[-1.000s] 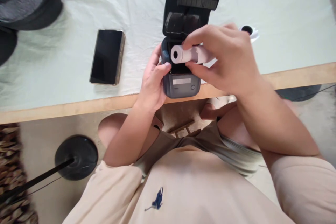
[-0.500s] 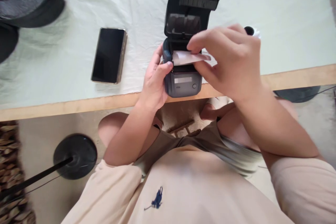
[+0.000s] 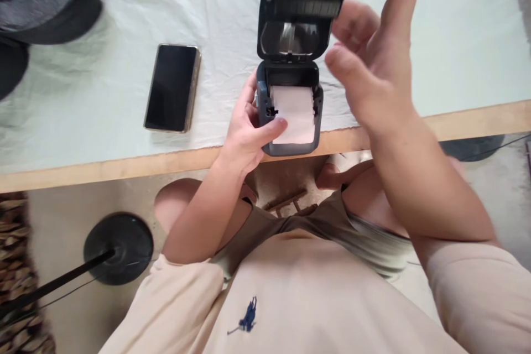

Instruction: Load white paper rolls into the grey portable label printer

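Note:
A small dark label printer (image 3: 290, 149) sits at the table's front edge with its lid (image 3: 305, 11) raised. White paper (image 3: 295, 113) lies in its bay and over the front panel. My left hand (image 3: 246, 130) grips the printer's left side, the thumb pressing the paper's left edge. To the right of the lid, my right hand (image 3: 379, 55) is raised with fingers apart and bent, nothing in it. Its fingertips are close to the lid's right edge; whether they touch it I cannot tell.
A black smartphone (image 3: 172, 88) lies on the pale cloth (image 3: 224, 5) left of the printer. A dark bag-like item (image 3: 50, 0) stands at the far left. The wooden table edge (image 3: 182, 161) runs across the front. A round black stand base (image 3: 124, 254) is on the floor.
My right hand has let go of the paper and moved up beside the lid. The paper now lies flat over the printer's front, and my left thumb has shifted onto it.

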The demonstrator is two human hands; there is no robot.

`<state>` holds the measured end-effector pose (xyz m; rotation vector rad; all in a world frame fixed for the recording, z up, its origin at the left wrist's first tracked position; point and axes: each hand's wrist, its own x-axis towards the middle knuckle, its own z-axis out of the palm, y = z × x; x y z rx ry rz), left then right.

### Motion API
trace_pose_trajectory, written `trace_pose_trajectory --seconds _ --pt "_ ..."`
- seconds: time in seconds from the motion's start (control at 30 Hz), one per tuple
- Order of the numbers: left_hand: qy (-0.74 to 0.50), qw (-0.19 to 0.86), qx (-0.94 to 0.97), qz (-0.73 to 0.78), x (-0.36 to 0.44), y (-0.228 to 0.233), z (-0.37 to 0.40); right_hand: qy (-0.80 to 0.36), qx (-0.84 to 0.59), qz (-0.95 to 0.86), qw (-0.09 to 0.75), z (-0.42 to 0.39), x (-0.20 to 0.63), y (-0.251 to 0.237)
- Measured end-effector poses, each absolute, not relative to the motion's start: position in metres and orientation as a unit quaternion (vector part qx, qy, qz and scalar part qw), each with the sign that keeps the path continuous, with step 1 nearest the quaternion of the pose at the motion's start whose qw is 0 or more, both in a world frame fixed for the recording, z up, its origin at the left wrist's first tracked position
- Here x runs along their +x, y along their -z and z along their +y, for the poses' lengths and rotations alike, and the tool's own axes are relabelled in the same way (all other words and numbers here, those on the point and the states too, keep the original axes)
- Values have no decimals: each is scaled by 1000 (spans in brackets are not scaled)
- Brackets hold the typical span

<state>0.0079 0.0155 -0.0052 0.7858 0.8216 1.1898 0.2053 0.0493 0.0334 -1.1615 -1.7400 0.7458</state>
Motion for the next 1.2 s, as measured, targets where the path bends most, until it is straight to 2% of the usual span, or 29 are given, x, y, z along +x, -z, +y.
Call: trace_pose_trajectory --seconds 0.1,0.17,0.33,0.47,0.83,0.97,1.07,1.13,1.2 --pt "-526 674 360 373 6 9 15 -307 -423 -663 536 50 206 -35" --pt "-527 682 361 356 6 7 14 -333 -408 -684 504 48 204 -35" --pt "-557 717 295 299 12 -10 9 -435 -406 -724 349 46 201 -25" --pt "-551 749 238 280 13 -14 15 -410 -417 -740 332 47 200 -21" --pt "-558 713 267 330 10 -3 20 -331 -383 -804 313 45 219 -29" --pt "-545 714 265 350 9 0 24 -244 -403 -810 349 40 215 -38" --pt "-559 716 253 334 8 5 29 -142 -455 -762 438 34 202 -46" --pt "-556 721 252 329 7 8 31 -142 -477 -710 498 31 194 -50" --pt "-549 721 255 336 8 8 32 -155 -466 -699 520 30 190 -53"
